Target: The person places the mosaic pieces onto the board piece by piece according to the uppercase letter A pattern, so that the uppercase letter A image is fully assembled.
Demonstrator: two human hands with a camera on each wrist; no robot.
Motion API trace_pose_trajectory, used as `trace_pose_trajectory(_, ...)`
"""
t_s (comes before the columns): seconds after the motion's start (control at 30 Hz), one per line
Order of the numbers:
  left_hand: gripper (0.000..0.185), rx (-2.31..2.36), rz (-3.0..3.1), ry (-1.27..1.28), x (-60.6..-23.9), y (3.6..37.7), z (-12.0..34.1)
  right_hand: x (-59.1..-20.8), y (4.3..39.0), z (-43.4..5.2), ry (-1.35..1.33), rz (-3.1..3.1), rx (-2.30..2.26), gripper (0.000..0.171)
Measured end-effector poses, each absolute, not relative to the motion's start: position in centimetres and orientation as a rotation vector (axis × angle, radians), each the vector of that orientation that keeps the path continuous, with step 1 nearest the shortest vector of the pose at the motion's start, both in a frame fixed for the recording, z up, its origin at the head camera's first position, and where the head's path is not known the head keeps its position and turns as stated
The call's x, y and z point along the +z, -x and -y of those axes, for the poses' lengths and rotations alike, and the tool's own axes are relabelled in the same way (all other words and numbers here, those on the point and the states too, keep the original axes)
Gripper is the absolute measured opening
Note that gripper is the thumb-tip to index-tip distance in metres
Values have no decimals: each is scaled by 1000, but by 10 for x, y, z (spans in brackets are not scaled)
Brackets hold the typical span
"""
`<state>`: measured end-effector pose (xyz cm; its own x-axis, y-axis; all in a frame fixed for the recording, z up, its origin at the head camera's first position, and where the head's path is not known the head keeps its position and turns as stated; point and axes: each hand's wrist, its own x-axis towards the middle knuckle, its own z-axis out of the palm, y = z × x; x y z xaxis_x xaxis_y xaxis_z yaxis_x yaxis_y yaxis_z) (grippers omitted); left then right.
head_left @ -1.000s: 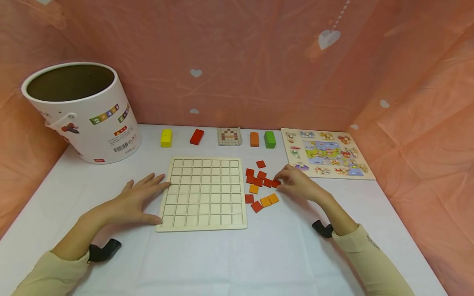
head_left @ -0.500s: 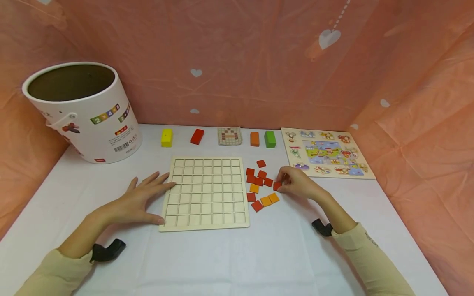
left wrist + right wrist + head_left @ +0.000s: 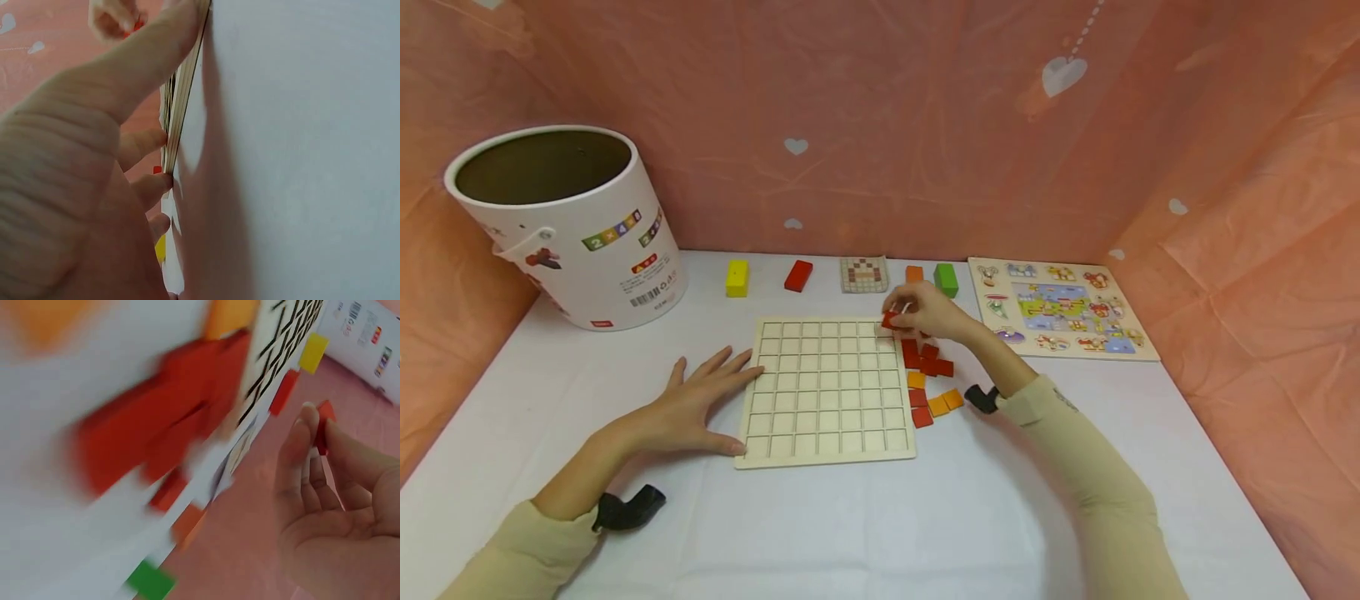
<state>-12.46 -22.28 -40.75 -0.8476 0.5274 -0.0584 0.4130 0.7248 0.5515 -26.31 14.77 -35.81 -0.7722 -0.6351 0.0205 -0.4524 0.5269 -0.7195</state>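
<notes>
A pale wooden grid board [image 3: 816,392] lies flat on the white table. At its left edge my left hand [image 3: 692,412] rests with fingers spread, the fingertips and thumb touching the rim. My right hand [image 3: 928,312] pinches a red square tile [image 3: 889,320] over the board's far right corner; in the right wrist view the red tile [image 3: 324,427] sits between thumb and fingers. Beside the board's right edge lie several loose red tiles [image 3: 922,417] and a few orange-yellow tiles [image 3: 952,399]. The right forearm passes over the table near them.
Along the back stand a yellow block [image 3: 737,278], a red block [image 3: 798,276], a patterned card [image 3: 864,275], an orange block [image 3: 913,273] and a green block [image 3: 946,280]. A picture puzzle board [image 3: 1063,308] lies back right. A white bucket [image 3: 617,242] stands back left.
My right hand has lifted a red tile from the pile and carried it left and away from me to the board's far corner. The board and left hand have shifted slightly right.
</notes>
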Motion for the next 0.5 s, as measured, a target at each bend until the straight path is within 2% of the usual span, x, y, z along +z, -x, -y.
trace_pose_trajectory(0.23, 107, 789, -2721, -754, -411, 124, 226, -369, 287, -83, 905, -2324, -1070, 14)
trace_pose_trajectory(0.5, 101, 767, -2737, -744, -414, 127, 223, -375, 296, -61, 919, -2337, -1064, 11)
